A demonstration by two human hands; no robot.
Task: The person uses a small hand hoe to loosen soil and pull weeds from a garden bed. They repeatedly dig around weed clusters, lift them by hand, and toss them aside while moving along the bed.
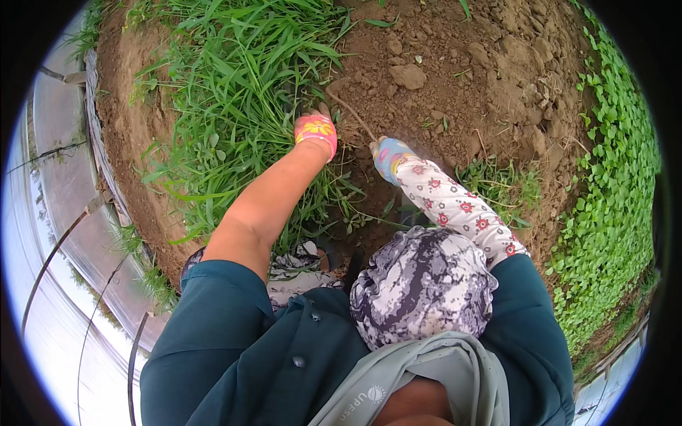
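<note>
My left hand (316, 131), in a pink fingerless-looking glove with a yellow flower, reaches down to the edge of a thick patch of tall green grass (240, 80). Its fingertips are among the stems at soil level, and whether they close on any stems is hidden. In my right hand (393, 155), which wears a light blue patterned glove, is a thin, soil-brown hooked tool (351, 109). The tool's shaft slants up and left, and its curved end rests on or just above the soil, close beyond my left fingers.
Loose brown soil (474, 90) with clods and a larger stone-like lump (408, 76) lies ahead. Low leafy plants (613, 213) grow in a bed along the right. At left are plastic sheeting (64, 122) and thin curved poles (50, 266). My patterned trouser knee (421, 287) is bent below my right arm.
</note>
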